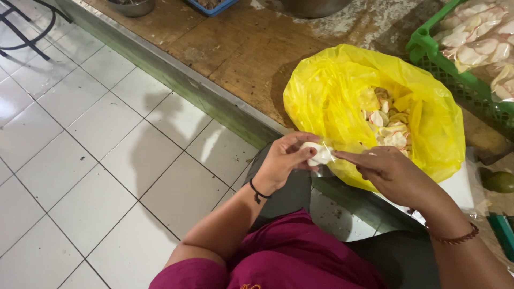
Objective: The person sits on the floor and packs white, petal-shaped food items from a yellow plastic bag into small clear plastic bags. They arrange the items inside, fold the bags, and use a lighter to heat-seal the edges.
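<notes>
- Here, a small white piece (317,153) sits pinched in the left hand (282,163), just before the yellow bag (332,80).
- The right hand (391,172) pinches its thin clear wrap (barely visible); a slack grip could drop it onto the tiled floor (96,160).

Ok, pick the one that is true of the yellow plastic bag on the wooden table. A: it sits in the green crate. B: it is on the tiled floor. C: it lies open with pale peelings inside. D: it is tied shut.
C: the yellow plastic bag gapes open on the wooden table, with pale peelings inside.
</notes>
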The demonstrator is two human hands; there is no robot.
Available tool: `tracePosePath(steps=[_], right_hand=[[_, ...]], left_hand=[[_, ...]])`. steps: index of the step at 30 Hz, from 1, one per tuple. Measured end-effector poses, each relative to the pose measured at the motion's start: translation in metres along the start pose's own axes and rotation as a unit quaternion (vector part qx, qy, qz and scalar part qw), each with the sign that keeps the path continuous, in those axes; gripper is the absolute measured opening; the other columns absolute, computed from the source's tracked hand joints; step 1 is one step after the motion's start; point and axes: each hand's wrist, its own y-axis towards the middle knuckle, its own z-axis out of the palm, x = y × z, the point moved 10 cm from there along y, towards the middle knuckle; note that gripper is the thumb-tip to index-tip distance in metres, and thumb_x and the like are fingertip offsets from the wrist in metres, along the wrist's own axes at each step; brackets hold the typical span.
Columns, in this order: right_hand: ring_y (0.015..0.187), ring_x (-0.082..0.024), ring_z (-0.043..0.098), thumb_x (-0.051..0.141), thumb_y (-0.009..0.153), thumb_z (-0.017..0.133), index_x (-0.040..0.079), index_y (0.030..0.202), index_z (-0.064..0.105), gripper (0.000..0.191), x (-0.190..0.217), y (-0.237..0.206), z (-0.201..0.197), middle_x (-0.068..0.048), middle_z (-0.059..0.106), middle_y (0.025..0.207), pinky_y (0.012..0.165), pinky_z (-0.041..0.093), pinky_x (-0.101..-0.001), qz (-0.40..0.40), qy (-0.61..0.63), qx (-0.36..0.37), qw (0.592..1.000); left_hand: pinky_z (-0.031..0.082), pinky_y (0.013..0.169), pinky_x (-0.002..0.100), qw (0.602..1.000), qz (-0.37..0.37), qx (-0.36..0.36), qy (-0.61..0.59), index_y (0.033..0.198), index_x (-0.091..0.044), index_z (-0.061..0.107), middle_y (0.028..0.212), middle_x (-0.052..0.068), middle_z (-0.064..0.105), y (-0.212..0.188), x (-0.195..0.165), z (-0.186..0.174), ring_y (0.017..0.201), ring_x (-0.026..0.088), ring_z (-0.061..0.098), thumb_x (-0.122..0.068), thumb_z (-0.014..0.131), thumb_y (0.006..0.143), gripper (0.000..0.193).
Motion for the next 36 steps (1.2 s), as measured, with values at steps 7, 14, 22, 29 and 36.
tracePosePath(steps=[7, 14, 22, 29, 36], right_hand=[[0.07, -0.025, 0.063, 0.007, 0.087, 0.063, 0.03, 0.127, 0.07, 0.047, 0.003, -0.003, -0.006, -0.009, 0.066, 0.071, 0.068, 0.05, -0.0415, -0.022, 0.031, -0.035, 0.999], [0.068, -0.026, 0.061, 0.013, 0.09, 0.063, 0.035, 0.138, 0.063, 0.052, 0.004, 0.001, 0.012, -0.011, 0.063, 0.069, 0.071, 0.05, -0.0407, 0.002, -0.015, 0.008, 1.0], [0.073, -0.023, 0.06, 0.013, 0.09, 0.062, 0.035, 0.138, 0.065, 0.053, 0.004, -0.003, 0.011, -0.009, 0.064, 0.069, 0.073, 0.051, -0.0385, 0.024, 0.009, 0.026, 0.999], [0.076, -0.02, 0.062, 0.011, 0.091, 0.06, 0.033, 0.136, 0.066, 0.051, -0.001, -0.006, 0.013, -0.007, 0.065, 0.071, 0.073, 0.054, -0.0363, 0.056, 0.081, 0.049, 0.994], [0.076, -0.02, 0.061, 0.01, 0.09, 0.061, 0.029, 0.135, 0.067, 0.049, 0.006, -0.003, 0.009, -0.007, 0.064, 0.073, 0.071, 0.052, -0.0362, 0.013, 0.083, 0.039, 0.996]], left_hand=[[0.06, 0.093, 0.029, 0.999, 0.05, 0.018, -0.001, 0.127, 0.001, 0.063, 0.119, 0.01, 0.071, 0.0, -0.014, 0.007, 0.106, 0.016, 0.07, 0.002, 0.073, 0.091, 0.038], [0.058, 0.088, 0.028, 1.0, 0.009, 0.01, -0.017, 0.121, 0.007, 0.072, 0.114, 0.014, 0.074, -0.002, 0.0, -0.003, 0.101, 0.018, 0.071, -0.003, 0.071, 0.097, 0.026], [0.05, 0.075, 0.025, 0.986, 0.114, -0.032, 0.117, 0.108, 0.003, 0.079, 0.101, 0.008, 0.067, -0.007, -0.022, -0.013, 0.088, 0.013, 0.064, 0.001, 0.074, 0.094, 0.014], [0.056, 0.082, 0.024, 0.97, 0.175, -0.048, 0.163, 0.096, 0.001, 0.076, 0.096, 0.005, 0.071, -0.01, -0.033, -0.01, 0.089, 0.013, 0.069, 0.001, 0.077, 0.091, 0.006], [0.057, 0.077, 0.025, 0.936, 0.228, -0.043, 0.264, 0.101, -0.001, 0.076, 0.094, 0.006, 0.075, -0.021, -0.059, 0.008, 0.087, 0.012, 0.072, 0.001, 0.074, 0.094, 0.008]])
